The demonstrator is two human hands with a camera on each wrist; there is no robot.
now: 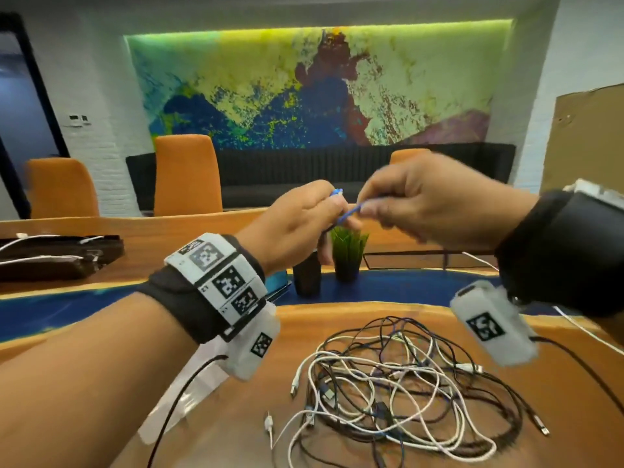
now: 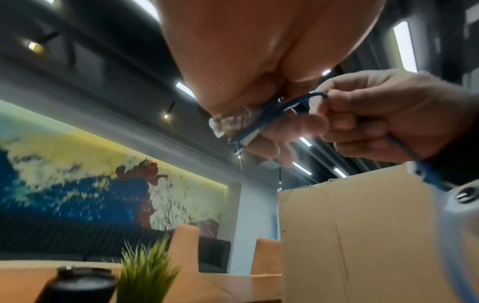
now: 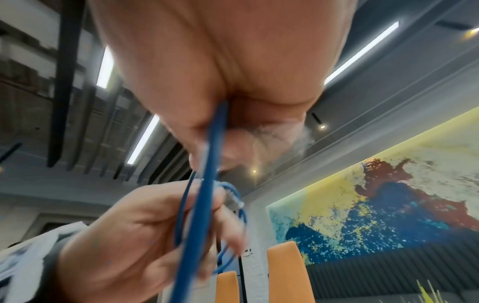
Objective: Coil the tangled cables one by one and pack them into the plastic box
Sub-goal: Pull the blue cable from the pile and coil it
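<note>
Both hands are raised above the table and hold one thin blue cable (image 1: pixel 349 211) between them. My left hand (image 1: pixel 304 221) grips the cable near its clear plug (image 1: pixel 337 192), with small blue loops (image 3: pixel 181 215) round its fingers in the right wrist view. My right hand (image 1: pixel 415 201) pinches the same blue cable (image 2: pixel 305 98) just right of the left hand, and the cable (image 3: pixel 207 184) runs on past the right wrist. Below them a tangled heap of white and black cables (image 1: pixel 405 376) lies on the wooden table (image 1: pixel 236 400). The plastic box is not in view.
A dark cup (image 1: pixel 307 275) and a small potted grass plant (image 1: pixel 347 251) stand behind the heap. A dark case with white cables (image 1: pixel 57 255) lies at far left. A cardboard box (image 1: pixel 584 136) stands at right. Orange chairs (image 1: pixel 187 173) line the far side.
</note>
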